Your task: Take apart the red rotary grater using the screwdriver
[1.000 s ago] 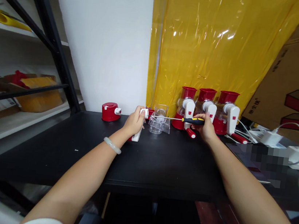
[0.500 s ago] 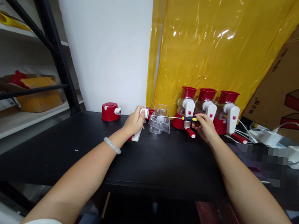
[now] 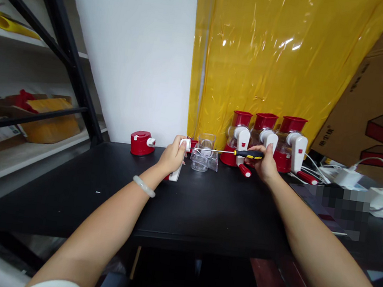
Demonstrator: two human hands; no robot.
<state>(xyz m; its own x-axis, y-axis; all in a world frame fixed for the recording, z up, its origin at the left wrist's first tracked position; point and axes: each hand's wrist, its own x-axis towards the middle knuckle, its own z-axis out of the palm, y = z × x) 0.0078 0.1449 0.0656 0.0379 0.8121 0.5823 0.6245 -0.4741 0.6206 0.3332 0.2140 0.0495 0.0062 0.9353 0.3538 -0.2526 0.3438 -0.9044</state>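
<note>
My left hand [image 3: 173,155] is closed around a white crank handle [image 3: 175,173] with a red grip, held just above the table. In my right hand [image 3: 263,161] is a screwdriver [image 3: 248,154] with a black and yellow handle, lying level. Its long shaft points left and the tip meets the white end of the crank handle; the exact contact is too small to make out. Behind the shaft stands a clear plastic grater body [image 3: 202,160]. A red round base [image 3: 142,144] with a white knob sits left of my left hand.
Three assembled red and white rotary graters [image 3: 238,145] stand at the back right. White cables and chargers [image 3: 348,175] lie further right, beside a partly blurred flat device [image 3: 324,205]. A black shelf frame [image 3: 65,56] rises at left, and a cardboard box [image 3: 378,93] leans at right.
My right hand's fingers and thumb have shifted around the screwdriver handle, which has turned and shows more yellow. My left hand and the crank handle stay in place.
</note>
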